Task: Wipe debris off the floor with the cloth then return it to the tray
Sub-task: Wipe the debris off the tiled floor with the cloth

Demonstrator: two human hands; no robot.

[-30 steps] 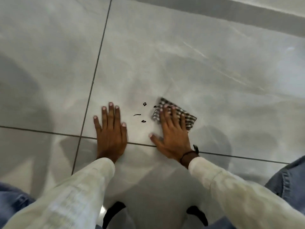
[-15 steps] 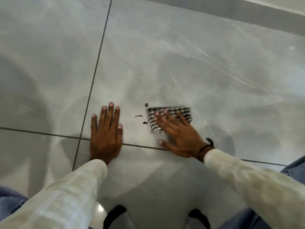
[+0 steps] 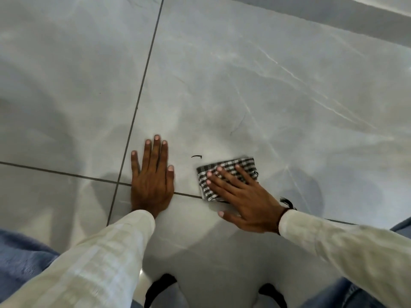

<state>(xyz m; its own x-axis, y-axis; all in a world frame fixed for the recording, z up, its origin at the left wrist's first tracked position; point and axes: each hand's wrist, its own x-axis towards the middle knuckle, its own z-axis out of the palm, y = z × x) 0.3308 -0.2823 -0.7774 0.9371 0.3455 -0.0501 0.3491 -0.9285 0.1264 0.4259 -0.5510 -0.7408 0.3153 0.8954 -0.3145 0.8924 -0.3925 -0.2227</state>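
A folded black-and-white checked cloth point(image 3: 231, 167) lies flat on the grey tiled floor point(image 3: 222, 85). My right hand point(image 3: 244, 196) presses down on it with fingers spread, covering its near right part. One thin black curved piece of debris point(image 3: 196, 156) lies just left of and beyond the cloth. My left hand point(image 3: 151, 178) rests flat on the floor to the left, fingers together, holding nothing. No tray is in view.
Dark grout lines point(image 3: 142, 85) cross under my left hand. My knees in blue jeans point(image 3: 20, 252) frame the bottom corners. A darker skirting strip point(image 3: 333, 16) runs along the far top right.
My right hand has swept the cloth toward me and slightly right, turning it. Two small dark bits seen beside the cloth before are no longer visible; one strand stays. My left hand stayed put.
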